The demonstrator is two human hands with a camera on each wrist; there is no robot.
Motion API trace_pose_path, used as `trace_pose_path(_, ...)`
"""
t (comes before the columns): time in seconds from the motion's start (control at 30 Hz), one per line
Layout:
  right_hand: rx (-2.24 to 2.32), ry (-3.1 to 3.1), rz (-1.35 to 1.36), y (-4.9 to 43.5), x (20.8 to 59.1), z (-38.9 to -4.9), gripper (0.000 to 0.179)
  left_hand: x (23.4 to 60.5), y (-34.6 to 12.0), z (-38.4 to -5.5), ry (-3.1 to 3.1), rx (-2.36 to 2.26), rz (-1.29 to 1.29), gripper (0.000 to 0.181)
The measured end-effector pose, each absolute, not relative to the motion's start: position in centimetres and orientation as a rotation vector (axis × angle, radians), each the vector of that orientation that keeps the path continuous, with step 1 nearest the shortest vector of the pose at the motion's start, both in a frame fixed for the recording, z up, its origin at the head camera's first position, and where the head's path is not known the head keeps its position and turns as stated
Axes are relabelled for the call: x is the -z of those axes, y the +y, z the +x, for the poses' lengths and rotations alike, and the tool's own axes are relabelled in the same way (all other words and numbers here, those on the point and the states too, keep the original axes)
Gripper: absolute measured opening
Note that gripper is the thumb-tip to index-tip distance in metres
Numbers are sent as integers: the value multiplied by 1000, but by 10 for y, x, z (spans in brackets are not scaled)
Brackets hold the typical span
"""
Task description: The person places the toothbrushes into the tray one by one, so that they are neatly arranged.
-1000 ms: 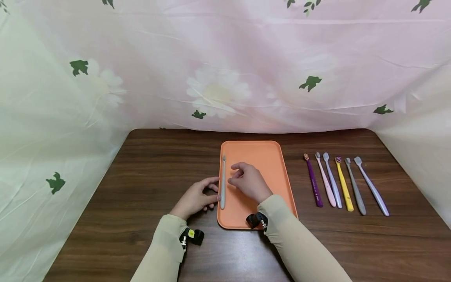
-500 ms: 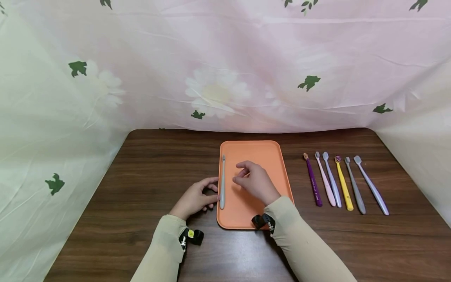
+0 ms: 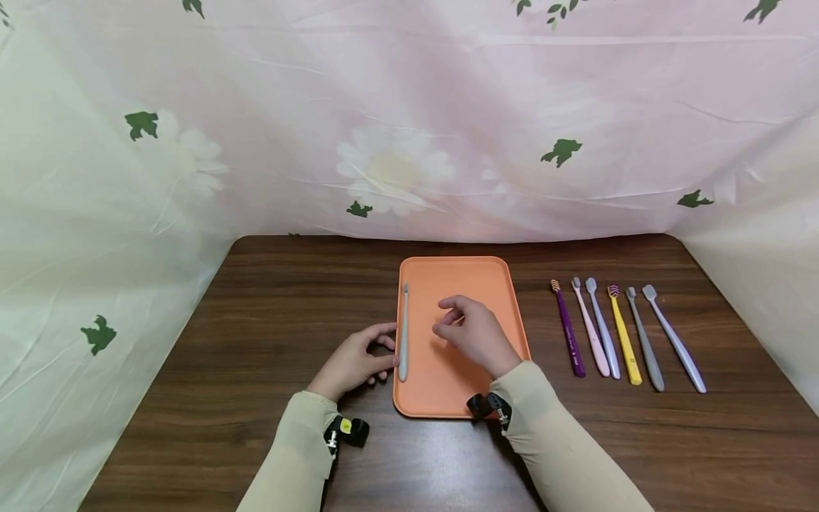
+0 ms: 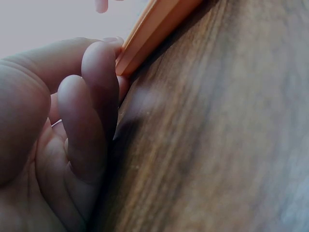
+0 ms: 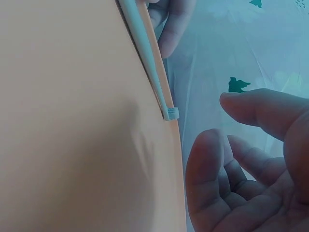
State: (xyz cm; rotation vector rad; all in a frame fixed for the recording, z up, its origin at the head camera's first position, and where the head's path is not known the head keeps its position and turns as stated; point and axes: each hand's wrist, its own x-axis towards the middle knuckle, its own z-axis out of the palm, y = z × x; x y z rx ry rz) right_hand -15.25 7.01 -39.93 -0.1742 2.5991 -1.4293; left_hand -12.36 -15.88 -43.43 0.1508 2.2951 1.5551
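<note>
My left hand (image 3: 355, 364) holds the left rim of an orange tray (image 3: 461, 277), its thumb and forefinger at the edge; in the left wrist view fingertips (image 4: 115, 44) meet the tray's side. A pale grey-blue toothbrush (image 3: 404, 341) lies lengthwise inside the tray along that rim, bristle head at the far end. Over the tray's middle hovers my right hand (image 3: 476, 334), fingers loosely bent, thumb and forefinger apart with nothing between them. The right wrist view shows the toothbrush (image 5: 149, 58) apart from these fingers, and the hand's shadow on the tray.
Right of the tray, several toothbrushes lie in a row on the dark wooden table (image 3: 307, 284): purple (image 3: 568, 331), pink (image 3: 595, 338), light blue, yellow (image 3: 625, 341), grey (image 3: 648, 348) and pale lavender (image 3: 681, 348). A floral cloth (image 3: 397, 107) hangs behind the table and down both sides.
My right hand has drawn away from the toothbrush in the tray, moving right over the tray's middle. The left hand, the tray and the toothbrushes have stayed put.
</note>
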Motion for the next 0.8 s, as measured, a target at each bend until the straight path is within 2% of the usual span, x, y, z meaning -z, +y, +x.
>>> trace_pose_path(0.8, 1402, 2647, -169, 88, 394, -147, 42, 441, -161, -125, 2307, -1565, 175, 58)
